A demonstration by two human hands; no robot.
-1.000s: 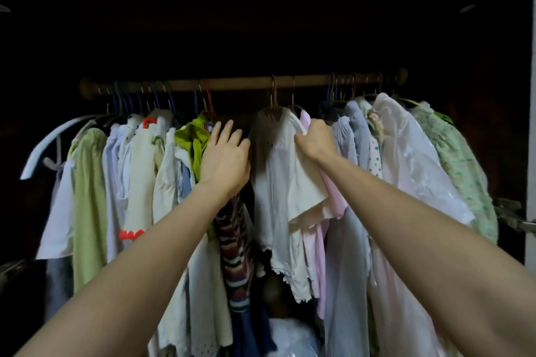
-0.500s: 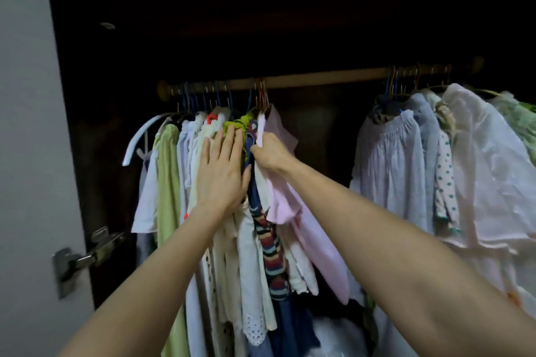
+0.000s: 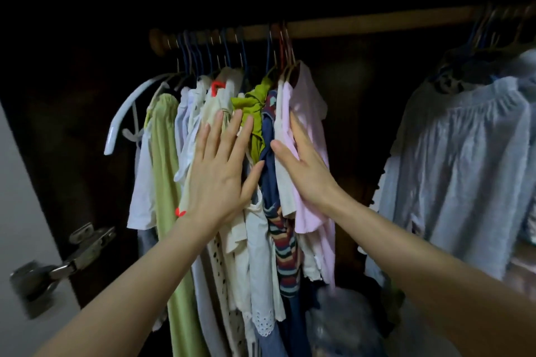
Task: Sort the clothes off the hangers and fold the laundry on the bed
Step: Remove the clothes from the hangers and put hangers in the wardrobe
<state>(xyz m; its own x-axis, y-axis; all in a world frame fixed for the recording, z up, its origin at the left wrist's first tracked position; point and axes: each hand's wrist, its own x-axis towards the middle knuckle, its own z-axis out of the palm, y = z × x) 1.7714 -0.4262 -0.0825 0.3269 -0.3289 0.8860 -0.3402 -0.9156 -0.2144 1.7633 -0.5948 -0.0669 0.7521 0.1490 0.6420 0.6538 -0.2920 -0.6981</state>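
Since half a second ago your right hand point(image 3: 307, 171) has let go of the pink top point(image 3: 310, 136) and now lies flat against it, fingers straight and close together, gripping nothing. Your left hand point(image 3: 220, 174) rests flat at the centre of the frame on the packed clothes point(image 3: 203, 113), fingers spread wide, thumb near the navy garment point(image 3: 268, 171). These hang bunched at the left end of the wooden rail point(image 3: 362, 24). A pale blue garment point(image 3: 464, 153) hangs well apart at the right edge. A door hinge point(image 3: 87, 243) shows lower left.
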